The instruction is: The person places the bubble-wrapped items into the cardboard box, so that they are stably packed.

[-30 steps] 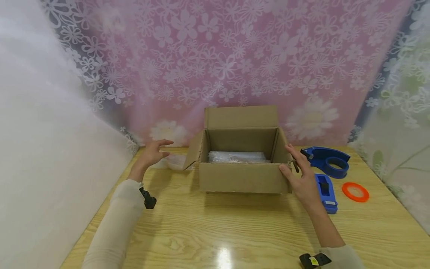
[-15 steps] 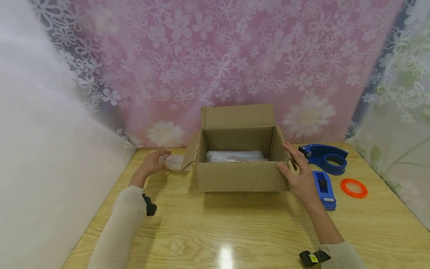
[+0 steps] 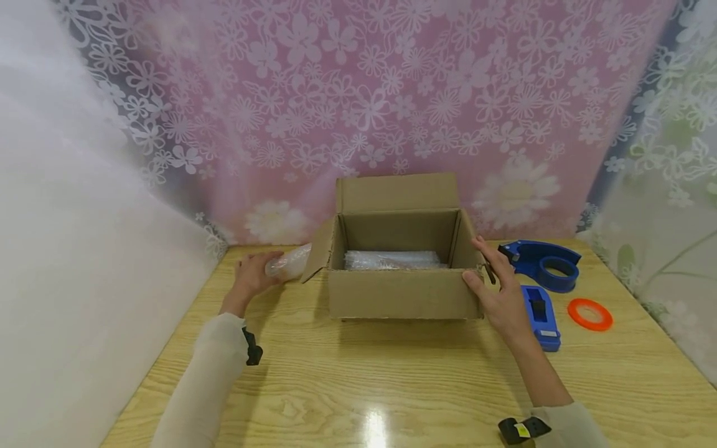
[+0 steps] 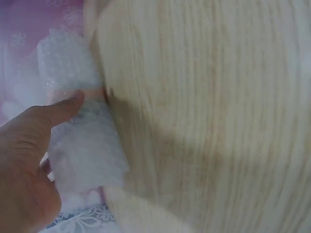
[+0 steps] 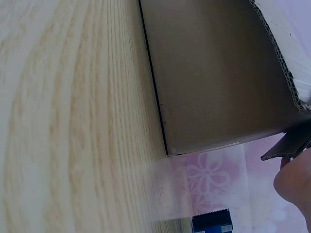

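An open cardboard box (image 3: 403, 295) stands at the back middle of the table, its back flap raised and left flap leaning outward. Inside lies a clear bubble-wrapped bundle (image 3: 392, 259). To the left of the box, my left hand (image 3: 252, 275) grips one end of another bubble-wrapped bundle (image 3: 288, 264), whose far end passes behind the left flap. In the left wrist view the thumb presses on this bundle (image 4: 87, 150) and the other fingers are mostly hidden. My right hand (image 3: 506, 308) holds the box's front right corner, thumb on the front face, fingers at the right side.
Right of the box lie a blue tape dispenser (image 3: 546, 264), a smaller blue holder (image 3: 541, 317) and a flat orange ring (image 3: 590, 314) on the wooden table (image 3: 313, 386). A flowered pink curtain (image 3: 392, 112) hangs right behind the box.
My left hand has come down from the air onto the bundle and gripped it. The bundle's far end has swung up toward the curtain. The right hand stays on the box.
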### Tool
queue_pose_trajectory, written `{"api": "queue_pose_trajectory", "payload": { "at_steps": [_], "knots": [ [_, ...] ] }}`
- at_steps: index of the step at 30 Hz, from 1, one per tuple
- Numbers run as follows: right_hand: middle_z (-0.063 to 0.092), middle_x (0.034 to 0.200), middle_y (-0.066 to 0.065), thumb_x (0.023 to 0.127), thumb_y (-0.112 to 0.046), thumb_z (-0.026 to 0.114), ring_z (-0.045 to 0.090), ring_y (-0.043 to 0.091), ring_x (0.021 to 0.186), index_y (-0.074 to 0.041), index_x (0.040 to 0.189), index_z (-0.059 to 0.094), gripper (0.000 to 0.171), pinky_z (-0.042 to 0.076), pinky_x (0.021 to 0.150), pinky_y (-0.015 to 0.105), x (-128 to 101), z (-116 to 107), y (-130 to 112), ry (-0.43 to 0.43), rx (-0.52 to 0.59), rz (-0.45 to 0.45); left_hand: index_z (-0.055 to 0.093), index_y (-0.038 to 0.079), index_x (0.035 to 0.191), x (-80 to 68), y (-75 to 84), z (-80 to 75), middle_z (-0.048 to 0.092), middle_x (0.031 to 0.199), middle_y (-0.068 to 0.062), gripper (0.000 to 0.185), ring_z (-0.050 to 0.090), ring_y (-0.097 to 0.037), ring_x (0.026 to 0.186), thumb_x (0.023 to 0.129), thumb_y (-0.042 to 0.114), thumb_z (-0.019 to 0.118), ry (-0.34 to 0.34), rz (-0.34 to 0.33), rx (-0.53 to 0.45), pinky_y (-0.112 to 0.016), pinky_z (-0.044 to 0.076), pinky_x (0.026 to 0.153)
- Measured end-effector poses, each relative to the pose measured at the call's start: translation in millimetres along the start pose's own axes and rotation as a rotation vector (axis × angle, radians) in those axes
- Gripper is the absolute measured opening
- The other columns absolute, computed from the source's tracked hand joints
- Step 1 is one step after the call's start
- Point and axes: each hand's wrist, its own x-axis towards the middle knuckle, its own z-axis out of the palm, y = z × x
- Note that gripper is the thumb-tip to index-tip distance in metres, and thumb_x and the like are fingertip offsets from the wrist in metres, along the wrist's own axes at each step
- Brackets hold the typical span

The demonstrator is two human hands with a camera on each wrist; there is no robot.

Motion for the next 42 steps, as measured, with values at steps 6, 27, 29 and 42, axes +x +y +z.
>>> {"api": "queue_pose_trajectory", "payload": {
  "at_steps": [6, 27, 29, 42],
  "knots": [
    [0.032, 0.169, 0.002, 0.103, -0.008, 0.065, 0.03, 0.014, 0.151, -0.02, 0.16, 0.044, 0.062, 0.03, 0.105, 0.018, -0.8, 0.6, 1.5, -0.002, -0.006, 0.005, 0.054, 0.005, 0.15, -3.3, -2.4, 7.5, 0.055, 0.144, -0.03, 0.067, 0.05, -0.052, 0.13, 0.093, 0.027, 0.081, 0.064, 0.047, -0.051, -0.068, 0.03, 0.113],
    [0.03, 0.169, 0.002, 0.102, -0.01, 0.067, 0.028, 0.033, 0.153, -0.024, 0.16, 0.043, 0.064, 0.029, 0.111, 0.064, -0.4, -1.8, -4.0, -0.017, 0.03, 0.011, 0.053, 0.005, 0.152, -11.4, 15.0, -33.0, 0.052, 0.153, -0.021, 0.069, 0.046, -0.046, 0.141, 0.095, 0.032, 0.079, 0.176, -0.016, -0.321, -0.064, 0.039, 0.113],
    [0.03, 0.169, 0.0, 0.102, -0.01, 0.067, 0.028, 0.033, 0.152, -0.024, 0.16, 0.044, 0.064, 0.029, 0.11, 0.063, 0.1, -1.5, -4.7, -0.018, 0.031, 0.008, 0.054, 0.005, 0.151, -12.9, 20.1, -41.3, 0.053, 0.152, -0.022, 0.069, 0.047, -0.046, 0.14, 0.094, 0.032, 0.08, 0.209, -0.015, -0.325, -0.065, 0.04, 0.112],
    [0.031, 0.169, -0.001, 0.102, -0.009, 0.068, 0.027, 0.034, 0.153, -0.023, 0.16, 0.045, 0.064, 0.026, 0.11, 0.068, -0.6, -1.4, -2.4, -0.006, 0.032, 0.003, 0.059, 0.016, 0.15, -19.5, 70.5, -97.5, 0.053, 0.155, -0.01, 0.067, 0.044, -0.037, 0.146, 0.09, 0.035, 0.084, 0.36, 0.018, -0.445, -0.06, 0.039, 0.116]
  ]
}}
